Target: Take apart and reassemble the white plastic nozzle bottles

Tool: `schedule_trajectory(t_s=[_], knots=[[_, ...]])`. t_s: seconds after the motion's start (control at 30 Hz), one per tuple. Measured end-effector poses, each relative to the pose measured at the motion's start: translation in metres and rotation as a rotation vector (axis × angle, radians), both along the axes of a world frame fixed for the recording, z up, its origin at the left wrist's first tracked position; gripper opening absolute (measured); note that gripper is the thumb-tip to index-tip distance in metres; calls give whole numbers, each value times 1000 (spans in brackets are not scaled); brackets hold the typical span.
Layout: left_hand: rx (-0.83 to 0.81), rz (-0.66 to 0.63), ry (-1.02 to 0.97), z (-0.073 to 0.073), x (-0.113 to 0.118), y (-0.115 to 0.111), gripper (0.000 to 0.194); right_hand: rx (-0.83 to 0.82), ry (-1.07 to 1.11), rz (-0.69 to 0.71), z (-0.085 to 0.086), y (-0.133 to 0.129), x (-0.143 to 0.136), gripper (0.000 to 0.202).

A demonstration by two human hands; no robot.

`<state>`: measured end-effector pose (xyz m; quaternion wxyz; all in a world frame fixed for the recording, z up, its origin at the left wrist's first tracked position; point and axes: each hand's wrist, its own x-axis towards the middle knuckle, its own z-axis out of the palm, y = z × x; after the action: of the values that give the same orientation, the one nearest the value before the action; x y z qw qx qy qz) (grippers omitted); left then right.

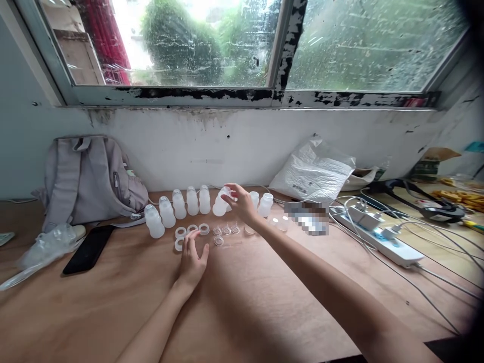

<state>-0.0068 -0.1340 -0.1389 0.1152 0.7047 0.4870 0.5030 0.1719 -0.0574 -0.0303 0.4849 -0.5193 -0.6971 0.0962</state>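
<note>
My right hand [240, 202] is closed on the top of a tilted frosted bottle [220, 206] near the back of the table. To its left, several capped bottles [155, 222] stand in a slanting row; to its right are open-necked bottles [265, 205]. My left hand [193, 259] rests by the white rings [203, 229], fingers apart, its fingertips near the lower ring [179, 244]. Between the hands lie several thin clear rings [219, 241]. Small round clear pieces [283, 223] are beyond my right wrist.
A grey backpack [91, 176], plastic bag [49, 249] and black phone [88, 249] are at left. At right are a white package [313, 171], a power strip [381, 242] with trailing cables and a black strapped item [434, 206]. The wooden table [242, 307] meets the wall below a window.
</note>
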Motion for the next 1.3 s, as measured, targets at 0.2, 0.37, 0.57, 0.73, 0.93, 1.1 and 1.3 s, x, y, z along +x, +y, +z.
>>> schedule_trajectory(t_s=[0.2,0.37,0.57,0.73,0.93,1.1,1.3], knots=[[88,180,347,1,-8,3,34,-23,-514,-123,-12,45,-13,26],[99,245,442,2,-13,5,36,-110,-607,-182,-22,64,-20,27],[5,287,528,-3,-17,7,42,-152,-648,-194,-21,77,-21,32],[-37,313,559,-6,-17,8,43,-140,-684,-219,-17,79,-21,29],[-83,330,576,-10,-19,10,44,-111,-718,-250,-20,75,-17,36],[-108,297,570,-9,-23,14,39,-35,-700,-255,-22,66,-13,53],[-75,122,435,-8,-23,14,30,109,-492,-117,-51,6,-10,31]])
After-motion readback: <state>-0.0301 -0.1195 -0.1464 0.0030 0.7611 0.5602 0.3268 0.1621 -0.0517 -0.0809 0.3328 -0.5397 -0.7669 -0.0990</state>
